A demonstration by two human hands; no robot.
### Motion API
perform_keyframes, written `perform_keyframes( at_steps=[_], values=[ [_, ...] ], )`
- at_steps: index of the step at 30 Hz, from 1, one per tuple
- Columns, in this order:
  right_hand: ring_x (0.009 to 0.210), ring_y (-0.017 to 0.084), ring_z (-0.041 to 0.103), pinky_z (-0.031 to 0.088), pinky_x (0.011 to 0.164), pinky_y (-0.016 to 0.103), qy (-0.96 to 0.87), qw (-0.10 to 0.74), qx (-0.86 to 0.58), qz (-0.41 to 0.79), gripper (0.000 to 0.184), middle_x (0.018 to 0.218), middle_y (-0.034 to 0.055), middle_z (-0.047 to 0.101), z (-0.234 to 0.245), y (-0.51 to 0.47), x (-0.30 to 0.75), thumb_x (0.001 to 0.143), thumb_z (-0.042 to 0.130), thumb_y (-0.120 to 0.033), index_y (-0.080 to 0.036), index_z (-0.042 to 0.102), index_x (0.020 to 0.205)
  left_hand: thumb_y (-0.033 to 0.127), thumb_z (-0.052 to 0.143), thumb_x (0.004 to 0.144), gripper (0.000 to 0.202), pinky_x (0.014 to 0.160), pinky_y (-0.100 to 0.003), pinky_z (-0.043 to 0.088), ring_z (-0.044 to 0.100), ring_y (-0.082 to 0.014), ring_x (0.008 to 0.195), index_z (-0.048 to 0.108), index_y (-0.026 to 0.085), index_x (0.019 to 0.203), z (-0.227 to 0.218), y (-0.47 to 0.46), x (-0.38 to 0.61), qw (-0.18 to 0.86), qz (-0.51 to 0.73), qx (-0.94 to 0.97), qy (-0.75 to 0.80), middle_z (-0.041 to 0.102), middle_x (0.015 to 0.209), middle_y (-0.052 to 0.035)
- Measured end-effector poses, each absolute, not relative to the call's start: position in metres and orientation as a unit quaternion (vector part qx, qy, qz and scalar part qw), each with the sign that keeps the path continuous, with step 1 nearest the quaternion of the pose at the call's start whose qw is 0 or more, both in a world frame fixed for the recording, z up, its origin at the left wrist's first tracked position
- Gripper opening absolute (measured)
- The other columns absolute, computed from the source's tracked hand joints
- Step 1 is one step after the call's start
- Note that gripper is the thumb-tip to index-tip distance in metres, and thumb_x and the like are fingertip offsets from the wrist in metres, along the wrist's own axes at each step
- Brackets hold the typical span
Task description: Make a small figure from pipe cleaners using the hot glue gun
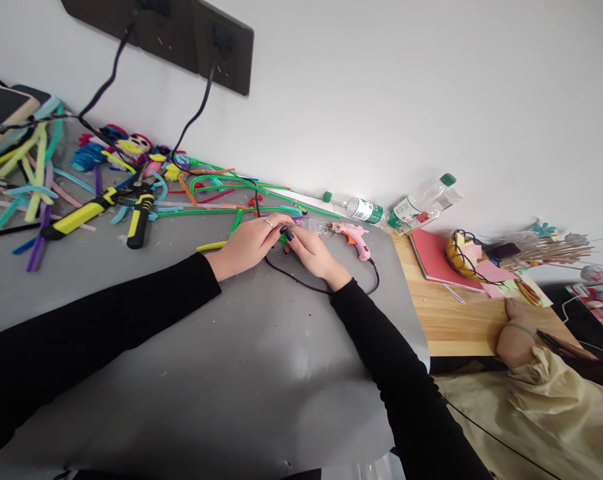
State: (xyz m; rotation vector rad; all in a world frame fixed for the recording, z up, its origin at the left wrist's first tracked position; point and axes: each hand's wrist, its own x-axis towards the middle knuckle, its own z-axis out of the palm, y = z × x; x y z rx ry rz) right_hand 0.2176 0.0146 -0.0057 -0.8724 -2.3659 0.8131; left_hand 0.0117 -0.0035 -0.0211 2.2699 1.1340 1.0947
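My left hand [249,243] and my right hand [314,257] meet on the grey mat [241,373], fingers curled together around a small green pipe-cleaner piece [283,240]. The piece is mostly hidden by the fingers. A yellow pipe cleaner [210,247] pokes out from under my left hand. A pink glue gun [352,237] lies just right of my right hand, its black cord [301,283] looping under my wrists.
Yellow-handled pliers [106,210] and several coloured pipe cleaners [216,193] lie at the back left. Two plastic bottles [354,208] [421,200] lie by the wall. On the wooden table [461,320] at right are a red book [434,257] and another person's hand [516,330].
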Motion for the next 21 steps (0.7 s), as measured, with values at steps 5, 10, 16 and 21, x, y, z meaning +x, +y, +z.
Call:
perform_keyframes(
  at_steps=[5,10,16,21],
  values=[
    [0.083,0.021,0.060,0.050,0.083,0.036,-0.870,0.238,-0.317,0.294,0.052,0.087,0.0069,0.066,-0.0064,0.0153,0.2185,0.110,0.029,-0.061,-0.021,0.056,0.091,0.026,0.034,0.105,0.037,0.097,-0.033,0.054,0.072,-0.0228,0.111,0.062,0.019,0.127,-0.0230,-0.0029,0.0112,0.182,0.387,0.809,0.403,0.074,0.125,-0.0096],
    [0.088,0.022,0.061,0.049,0.085,0.036,-0.873,0.249,-0.302,0.291,0.048,0.090,0.0082,0.067,-0.0090,0.0167,0.2196,0.110,0.033,-0.058,-0.019,0.059,0.098,0.025,0.033,0.105,0.037,0.095,-0.033,0.055,0.073,-0.0229,0.108,0.063,0.017,0.125,-0.0230,-0.0032,0.0112,0.172,0.395,0.811,0.396,0.076,0.122,-0.0101],
    [0.088,0.022,0.060,0.047,0.085,0.035,-0.874,0.237,-0.305,0.295,0.043,0.093,0.0089,0.068,-0.0102,0.0181,0.2212,0.110,0.035,-0.053,-0.018,0.060,0.099,0.025,0.033,0.104,0.038,0.092,-0.033,0.055,0.073,-0.0229,0.105,0.063,0.018,0.126,-0.0241,-0.0029,0.0113,0.169,0.390,0.812,0.400,0.076,0.119,-0.0094],
    [0.085,0.020,0.057,0.046,0.082,0.033,-0.886,0.231,-0.302,0.267,0.034,0.090,0.0071,0.066,-0.0130,0.0208,0.2201,0.108,0.041,-0.045,-0.020,0.057,0.091,0.025,0.032,0.103,0.042,0.083,-0.033,0.053,0.075,-0.0244,0.094,0.062,0.018,0.131,-0.0232,-0.0005,0.0098,0.173,0.326,0.830,0.419,0.078,0.109,-0.0088]
  ],
)
